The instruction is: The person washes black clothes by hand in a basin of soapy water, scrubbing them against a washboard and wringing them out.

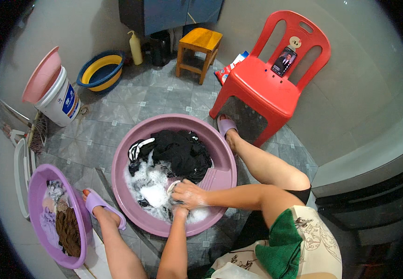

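A large round pink plastic washbasin (118, 200) stands on the floor between my feet, with a ribbed washboard (212, 179) moulded into its right side. Black wet clothes (184, 151) are heaped in its far part, and white suds (154, 195) cover the near left part. My right hand (188, 194) is curled over a small white-edged object (172, 188), possibly a scrub brush, just above the suds. Under it, my left hand (180, 210) is mostly hidden by the right hand and foam, beside dark wet cloth. What its fingers hold does not show. Black-and-white striped fabric (141, 148) lies at the basin's far left.
At left, a purple tub (86, 240) holds brown and lilac clothes. Farther back are a white bucket (56, 101) with a pink basin (42, 76), a folding basin (100, 82), a pump bottle (136, 48) and a wooden stool (201, 38). A phone (285, 62) leans on the red chair (264, 90).
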Available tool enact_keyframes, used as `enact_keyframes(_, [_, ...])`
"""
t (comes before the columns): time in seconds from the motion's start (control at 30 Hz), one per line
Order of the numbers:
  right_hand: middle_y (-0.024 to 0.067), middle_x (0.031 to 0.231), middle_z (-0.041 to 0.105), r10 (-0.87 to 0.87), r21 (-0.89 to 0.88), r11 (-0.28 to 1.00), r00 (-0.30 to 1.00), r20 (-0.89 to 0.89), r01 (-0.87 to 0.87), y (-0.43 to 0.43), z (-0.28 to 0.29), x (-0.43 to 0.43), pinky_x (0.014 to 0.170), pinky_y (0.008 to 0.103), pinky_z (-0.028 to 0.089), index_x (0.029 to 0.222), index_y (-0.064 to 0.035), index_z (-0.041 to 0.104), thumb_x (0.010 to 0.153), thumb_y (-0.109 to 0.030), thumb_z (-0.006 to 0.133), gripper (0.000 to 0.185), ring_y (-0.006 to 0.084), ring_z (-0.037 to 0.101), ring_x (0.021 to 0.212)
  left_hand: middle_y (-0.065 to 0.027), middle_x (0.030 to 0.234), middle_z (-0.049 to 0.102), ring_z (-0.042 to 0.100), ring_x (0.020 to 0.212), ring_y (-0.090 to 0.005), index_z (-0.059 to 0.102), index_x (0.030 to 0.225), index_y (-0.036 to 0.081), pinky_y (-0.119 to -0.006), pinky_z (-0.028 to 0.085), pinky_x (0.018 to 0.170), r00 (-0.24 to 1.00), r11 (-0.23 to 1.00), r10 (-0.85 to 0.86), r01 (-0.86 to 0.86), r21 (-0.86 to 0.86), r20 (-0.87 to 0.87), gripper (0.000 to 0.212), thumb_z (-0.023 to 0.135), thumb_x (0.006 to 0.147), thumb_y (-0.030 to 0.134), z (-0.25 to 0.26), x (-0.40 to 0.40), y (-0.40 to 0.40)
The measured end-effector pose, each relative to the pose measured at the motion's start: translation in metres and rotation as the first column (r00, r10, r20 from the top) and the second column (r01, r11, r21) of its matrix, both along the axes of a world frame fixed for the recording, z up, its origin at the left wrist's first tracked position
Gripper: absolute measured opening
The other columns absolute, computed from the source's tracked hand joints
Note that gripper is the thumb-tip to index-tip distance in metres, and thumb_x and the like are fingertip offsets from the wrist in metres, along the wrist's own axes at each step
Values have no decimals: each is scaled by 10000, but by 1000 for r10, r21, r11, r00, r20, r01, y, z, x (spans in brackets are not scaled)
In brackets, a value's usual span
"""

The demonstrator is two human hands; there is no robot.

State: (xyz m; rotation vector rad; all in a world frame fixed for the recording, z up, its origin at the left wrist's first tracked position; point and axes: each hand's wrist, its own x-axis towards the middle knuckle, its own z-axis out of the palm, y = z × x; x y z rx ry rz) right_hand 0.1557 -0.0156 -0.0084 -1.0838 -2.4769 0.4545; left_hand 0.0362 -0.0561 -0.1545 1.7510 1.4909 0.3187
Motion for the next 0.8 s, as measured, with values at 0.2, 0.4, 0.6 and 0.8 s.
enact_keyframes(0.2, [127, 834, 565, -317, -111, 922, 885, 340, 372, 75, -75, -83, 685, 440, 451, 829, -56, 584, 734, -211, 557, 184, 300, 570, 809, -185, 1147, 563, 557, 1017, -304, 449, 1231, 33, -359, 441, 836, 987, 965, 152, -138, -222, 50, 508, 582, 796, 258, 81, 6, -10])
enact_keyframes(0.4, [167, 948, 531, -238, -133, 962, 971, 29, 240, 64, -51, -69, 754, 442, 424, 883, -50, 585, 705, -272, 611, 285, 336, 522, 936, -179, 1202, 524, 500, 1124, -295, 429, 1249, 9, -332, 403, 918, 986, 970, 145, -126, -209, 81, 513, 569, 802, 218, 50, -16, 7])
enact_keyframes(0.6, [120, 853, 511, 56, -22, 998, 998, -16, -56, -9, 2, -2, 824, 385, 352, 813, -63, 538, 686, -227, 627, 226, 292, 502, 929, -233, 1173, 529, 518, 1086, -322, 432, 1238, 1, -356, 406, 915, 978, 970, 204, -194, -147, 50, 588, 650, 716, 163, -29, -5, -6])
enact_keyframes(0.8, [155, 788, 587, -377, -47, 919, 910, 173, 390, 60, -58, -35, 631, 378, 481, 774, -24, 580, 752, -176, 507, 170, 305, 586, 782, -213, 1171, 531, 531, 1028, -336, 400, 1252, 14, -367, 423, 863, 987, 956, 160, -158, -248, -11, 574, 618, 776, 248, 80, 15, -5])
